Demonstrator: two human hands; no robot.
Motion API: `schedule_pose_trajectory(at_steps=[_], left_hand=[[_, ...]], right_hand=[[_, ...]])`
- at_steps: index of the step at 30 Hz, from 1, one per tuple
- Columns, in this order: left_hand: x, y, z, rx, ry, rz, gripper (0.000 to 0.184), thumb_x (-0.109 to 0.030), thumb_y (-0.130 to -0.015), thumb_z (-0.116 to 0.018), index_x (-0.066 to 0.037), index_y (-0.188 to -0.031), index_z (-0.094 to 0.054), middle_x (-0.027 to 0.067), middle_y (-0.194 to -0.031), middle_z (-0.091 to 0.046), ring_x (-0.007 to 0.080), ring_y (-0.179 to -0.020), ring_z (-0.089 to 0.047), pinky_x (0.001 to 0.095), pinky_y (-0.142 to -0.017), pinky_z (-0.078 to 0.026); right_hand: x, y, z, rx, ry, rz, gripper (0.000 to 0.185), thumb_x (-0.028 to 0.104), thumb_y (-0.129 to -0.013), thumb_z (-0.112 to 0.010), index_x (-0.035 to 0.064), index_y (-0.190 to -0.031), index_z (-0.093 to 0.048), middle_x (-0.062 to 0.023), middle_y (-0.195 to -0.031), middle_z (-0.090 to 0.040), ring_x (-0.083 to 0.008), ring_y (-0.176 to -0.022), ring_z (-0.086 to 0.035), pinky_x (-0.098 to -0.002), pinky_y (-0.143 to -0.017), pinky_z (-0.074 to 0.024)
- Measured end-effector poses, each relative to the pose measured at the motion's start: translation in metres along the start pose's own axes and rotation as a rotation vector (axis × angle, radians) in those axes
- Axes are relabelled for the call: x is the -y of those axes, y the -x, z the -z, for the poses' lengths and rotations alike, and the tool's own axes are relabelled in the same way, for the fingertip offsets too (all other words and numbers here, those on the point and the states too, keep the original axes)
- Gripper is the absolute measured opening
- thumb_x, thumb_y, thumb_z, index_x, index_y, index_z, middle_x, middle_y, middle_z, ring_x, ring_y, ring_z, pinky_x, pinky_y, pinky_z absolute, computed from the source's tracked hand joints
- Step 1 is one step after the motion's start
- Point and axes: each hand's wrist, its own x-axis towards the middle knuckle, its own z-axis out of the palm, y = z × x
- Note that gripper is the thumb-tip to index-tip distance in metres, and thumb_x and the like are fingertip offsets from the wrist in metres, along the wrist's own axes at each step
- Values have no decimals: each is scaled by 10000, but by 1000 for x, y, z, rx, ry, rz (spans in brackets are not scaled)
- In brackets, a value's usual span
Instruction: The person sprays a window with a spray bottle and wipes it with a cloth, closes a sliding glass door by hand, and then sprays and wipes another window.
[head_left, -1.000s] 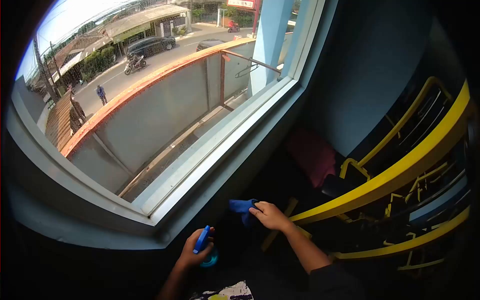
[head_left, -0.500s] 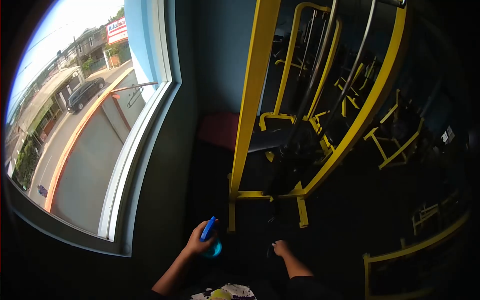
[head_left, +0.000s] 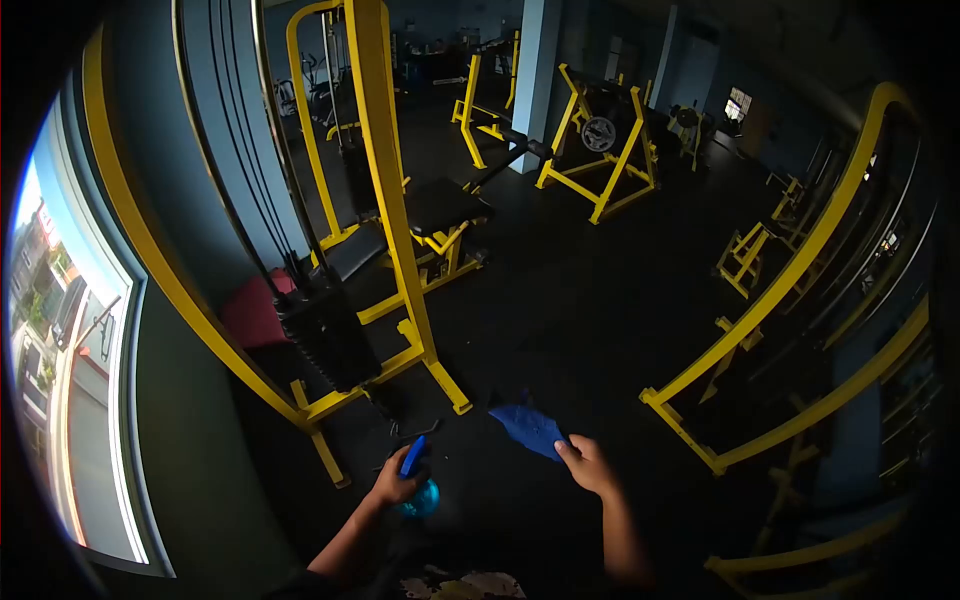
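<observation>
My left hand [head_left: 395,483] is wrapped round the neck of a spray bottle with a blue trigger head [head_left: 413,456] and a clear turquoise body [head_left: 420,499]. At the lower right of centre, my right hand [head_left: 590,466] pinches one end of a blue cloth [head_left: 527,429], thumb on top. The cloth stretches out to the left, above the dark floor. Both hands are apart from the gym machines. Nearest to the left hand is the foot of a yellow cable machine [head_left: 385,200], with its black weight stack [head_left: 322,330].
A window [head_left: 95,320] onto a street is at the left. Yellow frames curve along the right, one with a low corner [head_left: 650,397]. A black padded bench [head_left: 445,203], a rack with a weight plate [head_left: 598,134] and a pale column [head_left: 535,80] stand farther back on black floor [head_left: 560,290].
The view has swung right, so the window slides left and more of the gym shows. My right hand has risen, and the blue cloth now shows in it. The spray bottle stays in my left hand.
</observation>
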Motion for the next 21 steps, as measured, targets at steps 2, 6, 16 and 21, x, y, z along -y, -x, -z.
schedule_pose_trajectory(at_steps=[2,6,16,21], left_hand=[[-26,-26,-34,55,-11,2,509,-136,-839,-701,-53,-1325,-576,140,-1240,-649,251,-1175,-618,375,-1013,-470],[-39,-91,-91,145,7,-94,498,-135,-839,-698,-56,-1317,-583,137,-1207,-664,255,-1142,-637,377,-984,-485],[-25,-314,-210,300,220,-22,487,-122,-838,-700,-62,-1305,-576,112,-1200,-656,221,-1129,-630,376,-994,-485],[-103,-437,-256,609,60,-160,563,-62,-838,-673,-41,-1380,-522,138,-1321,-606,253,-1236,-572,388,-1065,-432]], right_hand=[[13,2,43,-86,0,26,370,249,-1002,-592,21,-731,-484,-29,-602,-386,-124,-567,-381,-334,-527,-349],[-49,-31,51,-961,295,451,227,182,-945,-609,-10,-828,-580,-182,-782,-590,-354,-734,-595,-415,-665,-457],[-351,-172,63,-174,68,-526,269,294,-979,-616,40,-927,-688,-107,-800,-680,-200,-761,-650,-355,-754,-511],[-330,-252,126,-261,-639,-483,278,285,-1002,-607,22,-1045,-688,6,-936,-696,-116,-828,-644,-295,-789,-524]])
